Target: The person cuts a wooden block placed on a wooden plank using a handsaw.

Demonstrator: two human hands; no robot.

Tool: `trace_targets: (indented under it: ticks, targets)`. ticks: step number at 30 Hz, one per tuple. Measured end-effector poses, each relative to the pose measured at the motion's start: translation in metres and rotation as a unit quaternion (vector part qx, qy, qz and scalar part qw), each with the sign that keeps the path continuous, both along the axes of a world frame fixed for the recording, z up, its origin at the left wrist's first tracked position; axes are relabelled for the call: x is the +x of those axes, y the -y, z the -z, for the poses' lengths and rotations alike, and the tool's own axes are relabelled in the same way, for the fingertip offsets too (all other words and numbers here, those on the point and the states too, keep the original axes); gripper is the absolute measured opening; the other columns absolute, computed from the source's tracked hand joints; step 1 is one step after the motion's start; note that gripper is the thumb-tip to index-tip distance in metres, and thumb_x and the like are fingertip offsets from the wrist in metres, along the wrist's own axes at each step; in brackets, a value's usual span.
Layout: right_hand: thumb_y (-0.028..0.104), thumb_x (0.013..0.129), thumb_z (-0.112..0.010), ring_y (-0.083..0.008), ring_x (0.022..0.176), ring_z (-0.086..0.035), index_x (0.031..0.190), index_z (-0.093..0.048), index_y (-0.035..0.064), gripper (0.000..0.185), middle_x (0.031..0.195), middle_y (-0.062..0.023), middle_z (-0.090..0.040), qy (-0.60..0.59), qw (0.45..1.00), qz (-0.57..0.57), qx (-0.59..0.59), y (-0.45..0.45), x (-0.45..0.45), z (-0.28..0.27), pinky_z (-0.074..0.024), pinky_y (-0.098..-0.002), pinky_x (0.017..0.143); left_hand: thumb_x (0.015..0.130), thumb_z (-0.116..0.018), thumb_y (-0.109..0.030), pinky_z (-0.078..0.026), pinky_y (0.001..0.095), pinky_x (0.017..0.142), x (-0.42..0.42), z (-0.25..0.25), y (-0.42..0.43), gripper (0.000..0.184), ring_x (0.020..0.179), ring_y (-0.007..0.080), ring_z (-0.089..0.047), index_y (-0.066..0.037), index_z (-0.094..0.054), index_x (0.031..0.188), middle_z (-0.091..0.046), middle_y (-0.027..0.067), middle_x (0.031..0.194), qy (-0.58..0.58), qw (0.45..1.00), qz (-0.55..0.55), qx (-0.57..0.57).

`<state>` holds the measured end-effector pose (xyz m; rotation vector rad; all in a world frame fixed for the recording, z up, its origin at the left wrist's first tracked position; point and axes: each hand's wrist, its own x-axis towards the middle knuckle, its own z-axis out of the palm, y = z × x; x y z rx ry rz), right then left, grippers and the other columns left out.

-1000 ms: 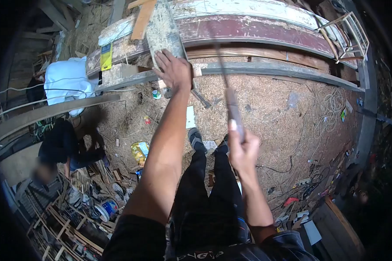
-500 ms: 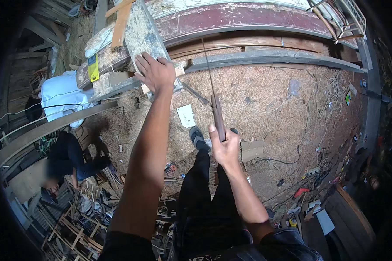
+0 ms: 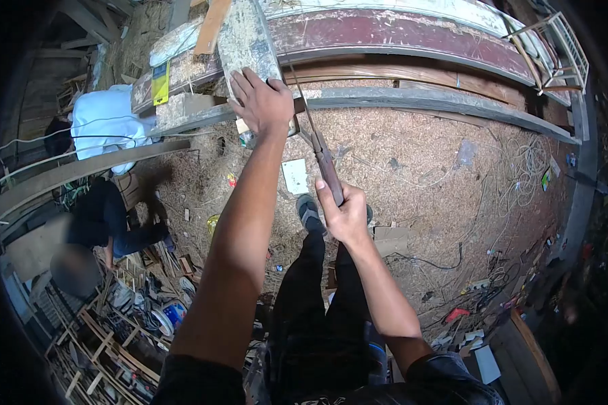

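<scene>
Woodworking workshop, chip-strewn floor (image 3: 412,165), worn plank (image 3: 248,44)

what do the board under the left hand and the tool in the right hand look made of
Board: likely wood, its face pale and blotchy like worn paint or dust.
Tool handle: probably wood, brown and fairly dull.
Blade: thin and dark, probably metal; rust can't be confirmed.

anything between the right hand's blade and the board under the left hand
Nothing visible stands between the blade in the right hand and the board; the left hand lies on the board, left of the blade.
</scene>
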<state>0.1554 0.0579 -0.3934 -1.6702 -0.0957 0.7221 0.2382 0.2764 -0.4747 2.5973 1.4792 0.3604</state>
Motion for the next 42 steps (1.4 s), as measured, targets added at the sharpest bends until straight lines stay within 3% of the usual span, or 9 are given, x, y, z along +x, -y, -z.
trace_targets:
  ticks: [5, 9, 14, 19, 22, 23, 28, 30, 42]
  targets:
    - [0.029, 0.098, -0.063, -0.0035, 0.052, -0.038, 0.062, -0.055, 0.0046, 0.044, 0.055, 0.0075, -0.042, -0.017, 0.999, 0.024, -0.018, -0.005, -0.004, 0.008, -0.0286, -0.0272, 0.046, 0.093, -0.044, -0.029, -0.014, 0.0594, 0.118, 0.0, 0.004, -0.001, 0.064, 0.148, 0.0317, -0.023, -0.001, -0.033, 0.149, -0.027, 0.0213, 0.158, 0.005, 1.0, -0.007, 0.003]
    - [0.019, 0.092, -0.069, -0.003, 0.051, -0.037, 0.055, -0.049, 0.0043, 0.044, 0.051, 0.0059, -0.039, 0.026, 0.998, 0.048, -0.009, 0.062, -0.075, 0.025, -0.0298, -0.0282, 0.044, 0.094, -0.043, -0.027, -0.013, 0.0602, 0.118, 0.0, 0.0, -0.001, 0.063, 0.149, 0.0298, -0.022, -0.001, -0.032, 0.149, -0.027, 0.019, 0.159, 0.013, 1.0, 0.008, -0.008]
    - [0.014, 0.09, -0.07, -0.002, 0.05, -0.038, 0.055, -0.049, 0.0049, 0.042, 0.051, 0.007, -0.042, 0.021, 0.998, 0.058, 0.01, 0.051, -0.057, 0.029, -0.0284, -0.0265, 0.043, 0.094, -0.042, -0.026, -0.011, 0.0618, 0.118, -0.004, 0.004, 0.003, 0.062, 0.15, 0.0304, -0.018, 0.001, -0.034, 0.148, -0.028, 0.0199, 0.158, 0.02, 0.999, 0.033, -0.013]
    - [0.014, 0.093, -0.068, -0.0015, 0.053, -0.04, 0.061, -0.054, 0.0048, 0.036, 0.057, 0.0082, -0.047, -0.013, 1.0, 0.023, 0.011, 0.079, -0.022, 0.022, -0.0304, -0.0252, 0.045, 0.089, -0.054, -0.017, -0.036, 0.0487, 0.091, -0.012, -0.006, 0.012, 0.018, 0.102, 0.0328, -0.052, -0.004, -0.058, 0.101, -0.061, 0.015, 0.107, 0.139, 0.984, 0.094, 0.066]
    - [0.017, 0.094, -0.068, -0.0015, 0.054, -0.038, 0.061, -0.053, 0.005, 0.038, 0.057, 0.0088, -0.045, -0.012, 1.0, -0.009, 0.008, 0.08, -0.021, 0.011, -0.0294, -0.0246, 0.046, 0.089, -0.055, -0.019, -0.039, 0.0467, 0.09, -0.017, 0.001, 0.011, 0.016, 0.095, 0.0328, -0.056, -0.004, -0.061, 0.089, -0.064, 0.0137, 0.092, 0.127, 0.978, 0.155, 0.063]
    - [0.021, 0.095, -0.067, -0.0015, 0.055, -0.037, 0.061, -0.052, 0.0056, 0.04, 0.058, 0.0097, -0.043, -0.026, 0.999, -0.021, 0.019, 0.083, -0.027, 0.015, -0.0281, -0.0244, 0.047, 0.091, -0.055, -0.021, -0.043, 0.0454, 0.084, -0.018, 0.005, 0.007, 0.021, 0.085, 0.0341, -0.059, -0.004, -0.061, 0.08, -0.063, 0.0143, 0.08, 0.141, 0.968, 0.193, 0.077]
    - [0.02, 0.094, -0.068, -0.0014, 0.054, -0.037, 0.064, -0.054, 0.0042, 0.037, 0.056, 0.009, -0.041, -0.023, 0.998, 0.057, 0.018, 0.072, -0.057, 0.003, -0.0273, -0.0251, 0.046, 0.094, -0.053, -0.019, -0.048, 0.0477, 0.079, -0.023, 0.001, 0.007, 0.025, 0.083, 0.0373, -0.062, -0.001, -0.061, 0.079, -0.064, 0.0173, 0.082, 0.132, 0.962, 0.237, 0.031]
    - [0.021, 0.093, -0.069, -0.002, 0.052, -0.037, 0.059, -0.053, 0.0034, 0.041, 0.052, 0.0067, -0.039, 0.053, 0.997, 0.06, -0.019, 0.066, -0.066, 0.014, -0.0264, -0.0264, 0.045, 0.094, -0.053, -0.018, -0.049, 0.0472, 0.079, -0.022, 0.0, 0.007, 0.025, 0.083, 0.0373, -0.062, 0.0, -0.062, 0.079, -0.065, 0.0177, 0.083, 0.138, 0.963, 0.23, 0.022]
    - [0.03, 0.097, -0.065, -0.0048, 0.05, -0.04, 0.06, -0.057, -0.0007, 0.049, 0.051, 0.0026, -0.046, -0.022, 0.992, 0.08, -0.093, 0.035, -0.031, -0.041, -0.0294, -0.0285, 0.044, 0.092, -0.055, -0.017, -0.048, 0.044, 0.085, -0.02, 0.0, 0.004, 0.024, 0.086, 0.0335, -0.064, 0.0, -0.067, 0.08, -0.068, 0.0178, 0.085, 0.118, 0.967, 0.223, 0.026]
